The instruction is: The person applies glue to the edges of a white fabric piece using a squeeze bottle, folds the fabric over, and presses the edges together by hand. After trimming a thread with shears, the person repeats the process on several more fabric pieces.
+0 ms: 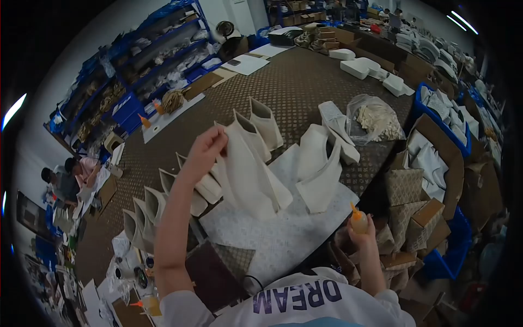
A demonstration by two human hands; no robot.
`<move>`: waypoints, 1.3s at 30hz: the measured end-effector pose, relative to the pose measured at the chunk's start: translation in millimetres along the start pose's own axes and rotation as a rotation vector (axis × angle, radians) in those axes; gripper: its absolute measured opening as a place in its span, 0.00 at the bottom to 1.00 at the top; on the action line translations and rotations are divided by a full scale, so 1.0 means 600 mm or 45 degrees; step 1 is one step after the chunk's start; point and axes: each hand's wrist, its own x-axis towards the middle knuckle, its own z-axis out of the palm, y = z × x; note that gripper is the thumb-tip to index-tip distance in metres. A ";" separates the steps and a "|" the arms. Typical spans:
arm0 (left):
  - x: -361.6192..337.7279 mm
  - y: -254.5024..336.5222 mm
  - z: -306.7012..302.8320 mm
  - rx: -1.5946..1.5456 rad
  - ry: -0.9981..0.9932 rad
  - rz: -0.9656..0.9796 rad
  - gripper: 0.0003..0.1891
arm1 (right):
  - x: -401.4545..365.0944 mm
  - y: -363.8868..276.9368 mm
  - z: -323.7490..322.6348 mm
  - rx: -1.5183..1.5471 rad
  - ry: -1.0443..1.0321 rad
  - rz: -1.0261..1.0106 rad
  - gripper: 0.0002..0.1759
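Note:
My left hand [210,146] is closed on the upper edge of a cream-coloured folded piece [245,174], perhaps fabric or leather, which stands on a pale patterned sheet [234,226]. Low at the right, my right hand [364,234] is wrapped round a squeeze bottle [359,220] with an orange pointed nozzle, tilted slightly left. A second cream folded piece [321,182] stands on the sheet, right of the first. Behind my left hand are more open-topped cream pieces [265,122], and several others [144,212] line up to the left.
A clear plastic bag of pale strips [376,120] lies on the brown patterned table [218,103]. Cardboard boxes [447,158] and a blue crate [463,136] crowd the right side. Orange-tipped bottles [145,121] stand at the far left edge. Two people [81,171] work beyond it.

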 end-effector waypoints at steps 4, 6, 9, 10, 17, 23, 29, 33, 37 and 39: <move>0.252 -0.012 0.043 -0.244 0.012 0.208 0.10 | -0.028 -0.075 0.035 0.183 0.026 -0.158 0.22; 0.357 -0.034 0.068 -0.242 -0.003 0.250 0.12 | -0.018 -0.114 0.032 0.239 0.016 -0.200 0.23; 0.491 -0.125 0.097 -0.157 0.093 0.225 0.12 | -0.021 -0.145 0.049 0.276 0.072 -0.229 0.25; 0.531 -0.166 0.105 -0.111 0.115 0.224 0.12 | -0.018 -0.154 0.056 0.282 0.097 -0.239 0.26; 0.620 -0.412 0.224 1.355 0.124 0.090 0.07 | 0.025 -0.193 0.084 0.393 0.222 -0.217 0.30; 0.556 -0.473 0.323 1.480 0.374 0.298 0.14 | 0.055 -0.210 0.112 0.379 0.204 -0.201 0.29; 0.392 -0.392 0.536 0.614 -0.124 -0.518 0.43 | 0.111 -0.226 0.103 0.334 0.178 -0.126 0.29; 0.358 -0.354 0.560 0.891 -0.415 -0.699 0.43 | 0.130 -0.228 0.110 0.272 0.144 0.102 0.29; 0.364 -0.374 0.467 0.959 -0.443 -0.462 0.22 | 0.158 -0.232 0.096 0.016 0.136 0.114 0.28; 0.342 -0.370 0.419 1.050 -0.363 -0.396 0.19 | 0.160 -0.219 0.101 -0.058 0.133 0.085 0.28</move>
